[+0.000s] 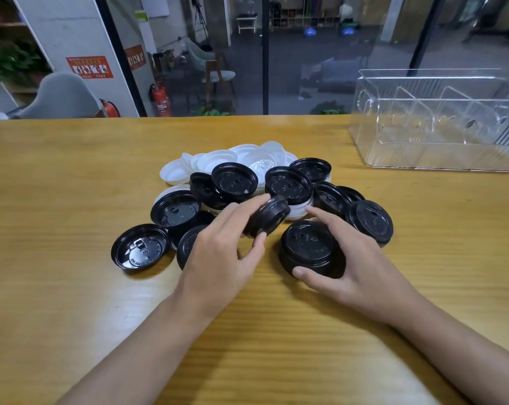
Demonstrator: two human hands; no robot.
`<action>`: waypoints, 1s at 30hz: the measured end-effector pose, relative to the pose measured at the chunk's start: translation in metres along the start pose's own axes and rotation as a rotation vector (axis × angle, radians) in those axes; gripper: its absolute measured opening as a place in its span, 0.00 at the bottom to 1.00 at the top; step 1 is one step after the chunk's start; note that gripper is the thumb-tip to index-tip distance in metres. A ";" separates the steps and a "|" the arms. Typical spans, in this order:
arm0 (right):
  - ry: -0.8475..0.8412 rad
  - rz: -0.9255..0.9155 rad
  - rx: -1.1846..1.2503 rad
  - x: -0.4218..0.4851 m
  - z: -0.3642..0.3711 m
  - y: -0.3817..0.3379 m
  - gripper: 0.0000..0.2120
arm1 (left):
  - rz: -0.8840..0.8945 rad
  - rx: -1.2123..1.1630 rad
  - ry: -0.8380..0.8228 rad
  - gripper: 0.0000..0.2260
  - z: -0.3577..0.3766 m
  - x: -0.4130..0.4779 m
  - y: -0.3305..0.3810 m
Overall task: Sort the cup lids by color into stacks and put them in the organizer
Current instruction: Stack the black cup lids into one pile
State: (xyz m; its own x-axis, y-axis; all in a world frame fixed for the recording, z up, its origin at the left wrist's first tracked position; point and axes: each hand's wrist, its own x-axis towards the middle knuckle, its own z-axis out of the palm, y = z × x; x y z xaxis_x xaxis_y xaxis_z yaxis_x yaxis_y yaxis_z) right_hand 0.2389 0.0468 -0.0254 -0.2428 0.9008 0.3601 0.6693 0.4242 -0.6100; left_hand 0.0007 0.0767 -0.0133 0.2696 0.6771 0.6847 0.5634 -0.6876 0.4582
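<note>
Black lids (288, 185) lie heaped in the middle of the wooden desk (72, 171), some dome up and some upturned. White lids (218, 160) are bunched behind and partly under them at the far side of the pile. The left hand (218, 249) is raised just over the near edge of the heap, its grip narrow. Thumb and fingertips pinch one tilted lid (266, 219) by its rim, so that it stands nearly on edge, clear of the desk. Just to the right, the right hand (355, 264) has a wide grip round a black stack (308, 247) that rests dome up on the desk, thumb on the near wall and fingers curved round the far side. One upturned lid (139, 247) lies alone at the left of the pile. The clear plastic organizer (434, 153) stands at the far right of the desk, well apart from the lids, its dividers upright.
</note>
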 end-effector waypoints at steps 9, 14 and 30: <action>-0.016 -0.009 0.064 0.001 -0.001 -0.002 0.45 | -0.104 -0.327 0.023 0.29 -0.002 -0.001 0.012; -0.002 -0.040 0.116 0.003 0.001 -0.002 0.49 | -0.037 -0.226 -0.021 0.25 0.005 -0.002 0.010; -0.059 -0.139 0.102 0.002 -0.003 -0.003 0.39 | 0.110 -0.076 -0.208 0.28 0.006 -0.003 0.020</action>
State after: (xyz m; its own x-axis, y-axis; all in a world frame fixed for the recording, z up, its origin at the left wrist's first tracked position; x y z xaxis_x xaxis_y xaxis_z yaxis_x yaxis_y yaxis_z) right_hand 0.2383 0.0470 -0.0206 -0.3709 0.8356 0.4052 0.5526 0.5492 -0.6269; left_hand 0.0161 0.0627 -0.0098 0.4850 0.6314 0.6051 0.4638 -0.7723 0.4341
